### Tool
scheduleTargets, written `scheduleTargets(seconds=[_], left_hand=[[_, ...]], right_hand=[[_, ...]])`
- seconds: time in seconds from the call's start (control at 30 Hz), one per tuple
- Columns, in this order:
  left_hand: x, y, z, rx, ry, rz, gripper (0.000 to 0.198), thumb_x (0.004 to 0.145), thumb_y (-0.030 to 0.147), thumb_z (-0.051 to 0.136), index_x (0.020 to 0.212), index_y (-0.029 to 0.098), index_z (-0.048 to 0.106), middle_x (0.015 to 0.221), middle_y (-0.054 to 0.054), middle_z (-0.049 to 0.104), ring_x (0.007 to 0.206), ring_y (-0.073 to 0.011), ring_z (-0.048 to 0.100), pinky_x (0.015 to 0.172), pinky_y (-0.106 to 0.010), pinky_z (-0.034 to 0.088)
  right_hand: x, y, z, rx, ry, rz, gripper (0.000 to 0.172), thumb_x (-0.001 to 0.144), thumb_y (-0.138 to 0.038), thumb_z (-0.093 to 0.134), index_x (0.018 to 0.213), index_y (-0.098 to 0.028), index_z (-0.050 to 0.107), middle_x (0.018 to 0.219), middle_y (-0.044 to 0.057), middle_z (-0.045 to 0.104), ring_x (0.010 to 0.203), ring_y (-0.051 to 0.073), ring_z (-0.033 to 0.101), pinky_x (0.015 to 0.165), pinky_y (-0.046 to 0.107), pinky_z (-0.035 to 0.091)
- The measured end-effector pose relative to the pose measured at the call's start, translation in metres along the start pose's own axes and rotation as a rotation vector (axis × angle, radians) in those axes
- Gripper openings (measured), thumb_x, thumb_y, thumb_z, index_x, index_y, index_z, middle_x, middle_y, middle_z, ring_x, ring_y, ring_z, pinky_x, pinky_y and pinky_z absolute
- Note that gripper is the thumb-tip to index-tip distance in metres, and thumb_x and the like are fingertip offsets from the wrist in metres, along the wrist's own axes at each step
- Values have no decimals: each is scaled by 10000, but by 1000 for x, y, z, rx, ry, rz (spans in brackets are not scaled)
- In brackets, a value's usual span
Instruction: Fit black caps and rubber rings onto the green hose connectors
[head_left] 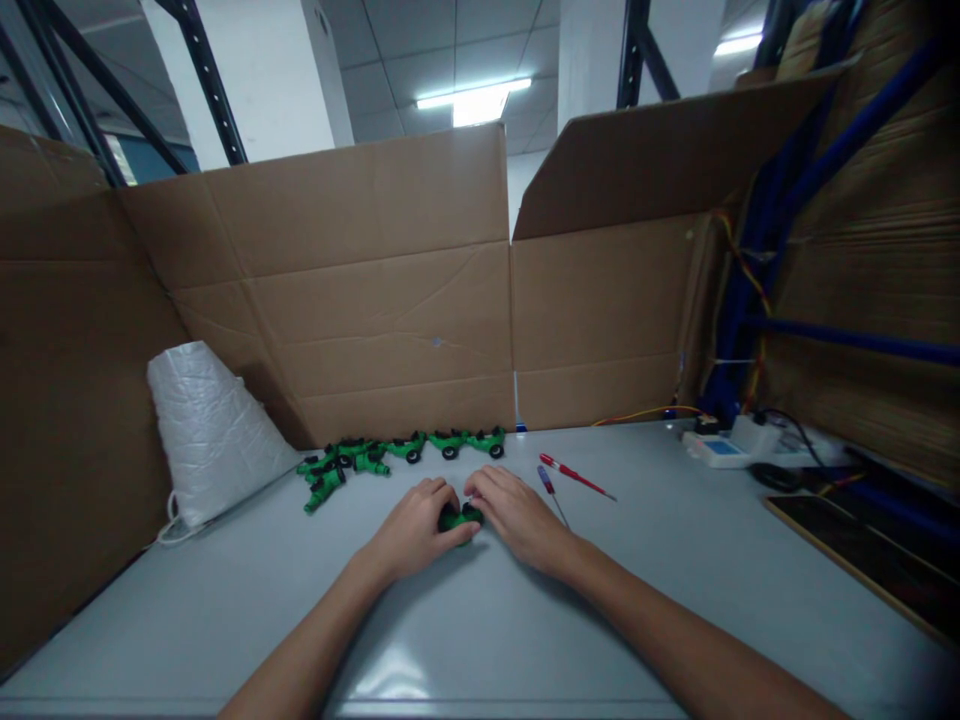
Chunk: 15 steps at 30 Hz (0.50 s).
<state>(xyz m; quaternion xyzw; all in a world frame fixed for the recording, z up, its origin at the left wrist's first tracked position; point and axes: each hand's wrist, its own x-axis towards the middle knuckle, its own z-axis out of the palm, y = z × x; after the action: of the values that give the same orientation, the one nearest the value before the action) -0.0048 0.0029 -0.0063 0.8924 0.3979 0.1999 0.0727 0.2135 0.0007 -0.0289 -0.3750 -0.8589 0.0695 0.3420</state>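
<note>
Near the middle of the table, a small green toy vehicle [459, 518] with black parts sits between my hands. My left hand [420, 525] is closed around its left side, the thumb running along the near side. Curled fingers of my right hand [521, 515] meet the toy's top and right end; anything small between those fingertips is hidden. Just right of my right hand lie a screwdriver with a blue and red handle [547, 481] and a red screwdriver [574, 474]. Behind my hands, several similar green toy vehicles [448, 444] stand in a row, some bunched at the left.
Cardboard walls [375, 300] close off the table's [187, 630] back and sides. A white padded bag [217, 435] stands at the left. On the right are a power strip [724, 450] with cables, a dark wood-edged board [862, 550] and a blue metal frame [772, 230].
</note>
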Motion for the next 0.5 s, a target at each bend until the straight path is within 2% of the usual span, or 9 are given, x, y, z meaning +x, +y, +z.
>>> scheduleTargets(seconds=[0.5], left_hand=[[0, -1, 0, -28, 1, 19, 316, 956, 518, 673, 984, 204, 651, 1029, -84, 677, 1003, -264, 618, 893, -368, 487]], right_hand=[[0, -2, -2, -66, -27, 10, 106, 1073, -160, 515, 1024, -214, 593, 1053, 53, 621, 1034, 226, 573, 913, 332, 437]])
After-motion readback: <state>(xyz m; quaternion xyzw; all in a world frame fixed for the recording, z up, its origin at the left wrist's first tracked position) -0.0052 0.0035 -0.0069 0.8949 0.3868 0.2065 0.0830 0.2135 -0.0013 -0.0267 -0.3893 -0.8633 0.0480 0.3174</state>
